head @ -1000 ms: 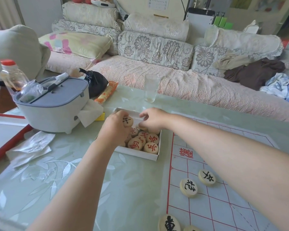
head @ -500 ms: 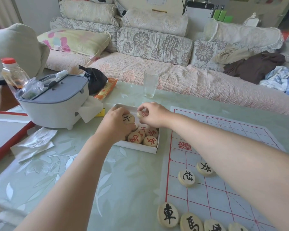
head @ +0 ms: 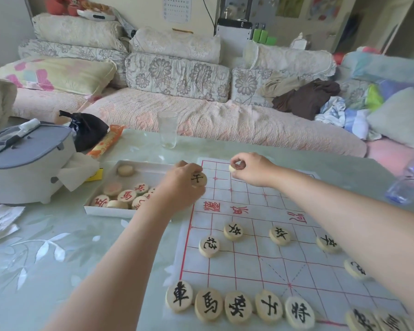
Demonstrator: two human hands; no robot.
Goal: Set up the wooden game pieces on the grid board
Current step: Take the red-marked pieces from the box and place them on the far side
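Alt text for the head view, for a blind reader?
The left hand and right hand each hold a wooden piece at the far end of the grid board. Black-lettered pieces sit on its near rows, red-lettered ones in the white box.

A pale green leaf-patterned table (head: 58,259) carries a red-lined grid board (head: 249,263), a white box (head: 110,210) just left of it, a grey-lidded tub (head: 26,173), a clear glass (head: 168,130), a black bag (head: 89,130) and an orange packet (head: 106,142).

Table (head: 58,247): pale green, leaf pattern.
Glass (head: 168,130): upright, at the far edge.
Tub (head: 26,163): grey lid, left; tissue (head: 77,170) at its right side.
Bag (head: 89,130): black, behind the tub; orange packet (head: 106,140) just right of it.
Bottle (head: 409,185): right edge, blurred.
Sofa (head: 201,120): beyond the table, with cushions (head: 177,75) and clothes (head: 306,99).
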